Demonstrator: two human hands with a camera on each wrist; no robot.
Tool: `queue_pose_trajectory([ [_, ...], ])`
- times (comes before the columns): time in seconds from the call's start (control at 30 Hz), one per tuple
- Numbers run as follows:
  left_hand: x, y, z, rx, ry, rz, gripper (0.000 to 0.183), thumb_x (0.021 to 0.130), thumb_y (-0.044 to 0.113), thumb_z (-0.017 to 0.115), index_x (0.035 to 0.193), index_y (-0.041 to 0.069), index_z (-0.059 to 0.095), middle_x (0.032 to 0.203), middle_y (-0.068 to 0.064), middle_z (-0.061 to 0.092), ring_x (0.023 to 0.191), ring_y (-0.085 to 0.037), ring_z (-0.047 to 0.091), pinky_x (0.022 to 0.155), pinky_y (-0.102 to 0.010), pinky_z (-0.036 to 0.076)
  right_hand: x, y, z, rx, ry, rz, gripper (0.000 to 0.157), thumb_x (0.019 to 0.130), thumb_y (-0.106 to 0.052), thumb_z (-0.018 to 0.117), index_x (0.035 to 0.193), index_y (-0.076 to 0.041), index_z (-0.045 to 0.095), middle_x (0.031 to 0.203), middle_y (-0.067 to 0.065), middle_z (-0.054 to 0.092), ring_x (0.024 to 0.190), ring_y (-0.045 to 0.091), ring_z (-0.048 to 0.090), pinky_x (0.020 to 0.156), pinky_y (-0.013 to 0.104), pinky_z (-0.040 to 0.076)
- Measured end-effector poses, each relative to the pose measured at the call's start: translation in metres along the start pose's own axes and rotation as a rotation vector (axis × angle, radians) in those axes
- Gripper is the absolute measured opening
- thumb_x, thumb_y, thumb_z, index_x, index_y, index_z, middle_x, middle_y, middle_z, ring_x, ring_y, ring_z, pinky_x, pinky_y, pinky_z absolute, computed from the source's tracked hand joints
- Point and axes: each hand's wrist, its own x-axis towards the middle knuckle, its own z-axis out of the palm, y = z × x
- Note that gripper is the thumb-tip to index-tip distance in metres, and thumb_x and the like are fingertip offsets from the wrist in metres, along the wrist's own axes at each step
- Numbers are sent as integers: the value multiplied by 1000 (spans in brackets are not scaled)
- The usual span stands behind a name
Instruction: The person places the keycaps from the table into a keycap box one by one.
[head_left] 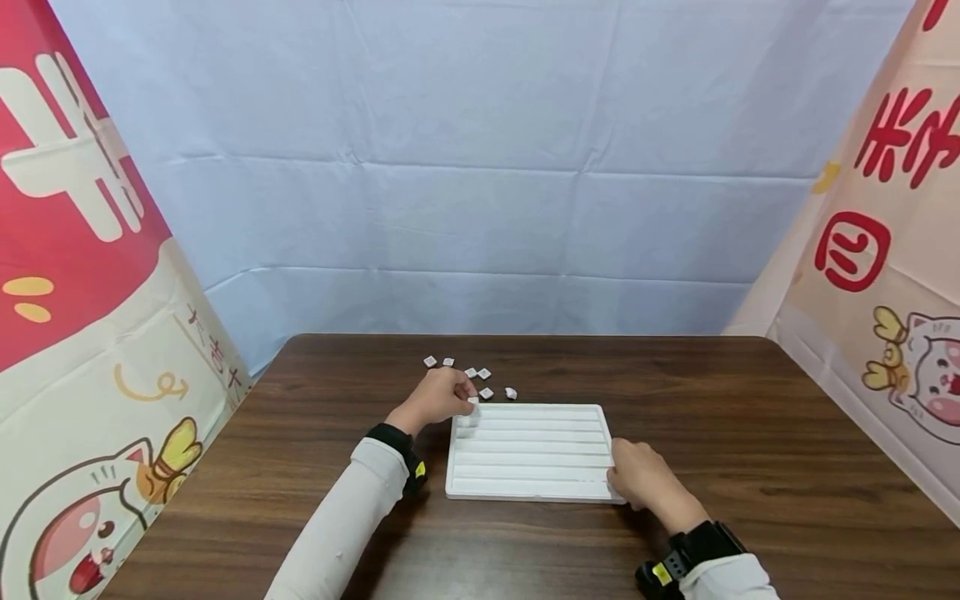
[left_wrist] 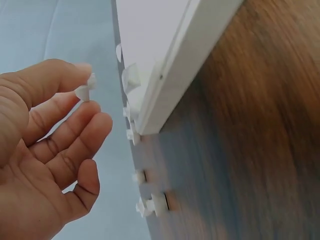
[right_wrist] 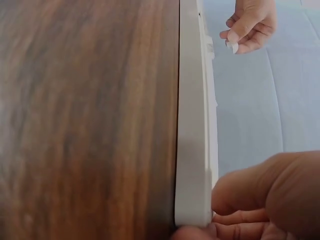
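On the table lies a white rectangular tray (head_left: 532, 458) with several raised ridges along its length. My left hand (head_left: 438, 394) is over the tray's far left corner. Between thumb and forefinger it pinches a small white keycap-like piece (left_wrist: 82, 93), while its other fingers are loosely bent. A similar white piece (left_wrist: 131, 78) appears on the tray near that corner. At the tray's near right corner, my right hand (head_left: 647, 477) grips the edge; in the right wrist view its thumb (right_wrist: 240, 190) lies on the upper side with fingers below.
Several small white pieces (head_left: 486, 393) lie scattered on the dark wooden table (head_left: 720, 400) beyond the tray's far left edge. A pale blue cloth (head_left: 480, 208) hangs behind the table, with printed cloths (head_left: 900, 333) at both sides.
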Motion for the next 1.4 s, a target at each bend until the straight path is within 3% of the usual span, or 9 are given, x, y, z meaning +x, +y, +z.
queue_pose_trajectory([
  [0.5, 10, 11, 9, 83, -12, -3, 9, 75, 8, 77, 79, 10, 69, 74, 5, 62, 72, -11, 58, 65, -28, 48, 1, -1, -1, 13, -14, 13, 7, 84, 6, 50, 89, 8, 55, 61, 11, 47, 40, 15, 51, 39, 27, 42],
  [0.83, 18, 16, 20, 133, -22, -51, 10, 73, 8, 79, 77, 10, 70, 72, 6, 58, 69, -11, 56, 63, -29, 47, 1, 0, -2, 8, -1, 2, 4, 83, 6, 52, 83, 7, 56, 61, 11, 48, 38, 15, 52, 38, 27, 43],
  [1.2, 23, 20, 25, 220, -32, -24, 8, 76, 10, 77, 76, 12, 69, 71, 7, 57, 66, -10, 55, 60, -28, 46, 1, 2, -3, 23, 5, -1, 4, 82, 7, 52, 82, 7, 56, 63, 13, 49, 37, 15, 52, 37, 27, 43],
  [1.4, 22, 18, 29, 265, -29, -44, 10, 76, 7, 76, 74, 13, 69, 83, 3, 60, 77, -14, 57, 61, -28, 45, 1, 0, -1, 20, -4, 8, 6, 83, 6, 52, 86, 9, 57, 62, 12, 49, 38, 15, 52, 38, 27, 43],
])
